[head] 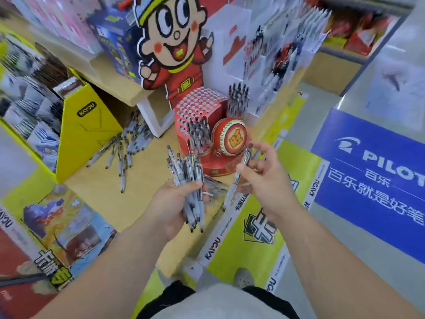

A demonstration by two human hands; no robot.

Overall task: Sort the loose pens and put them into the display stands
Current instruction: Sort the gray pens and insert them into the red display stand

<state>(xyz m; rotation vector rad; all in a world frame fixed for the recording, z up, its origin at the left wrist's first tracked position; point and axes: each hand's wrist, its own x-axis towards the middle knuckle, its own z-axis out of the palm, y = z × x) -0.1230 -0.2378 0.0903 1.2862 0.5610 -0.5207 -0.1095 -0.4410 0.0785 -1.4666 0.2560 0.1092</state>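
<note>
The left grip holds a bundle of pens, fingers curled round the barrels. The right grip pinches a single pen at mid-barrel between thumb and fingers. The pens appear light, stiff and smooth, and may slide out of a loose bundle. Take each at mid-barrel. Farther left, loose pens lie on the bench. Beyond stands the red display stand, its holes partly filled.

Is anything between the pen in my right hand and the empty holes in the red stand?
Nothing visible blocks it. The single pen in the right hand has open air up to the empty holes of the red stand; only already-placed pens flank them.
</note>
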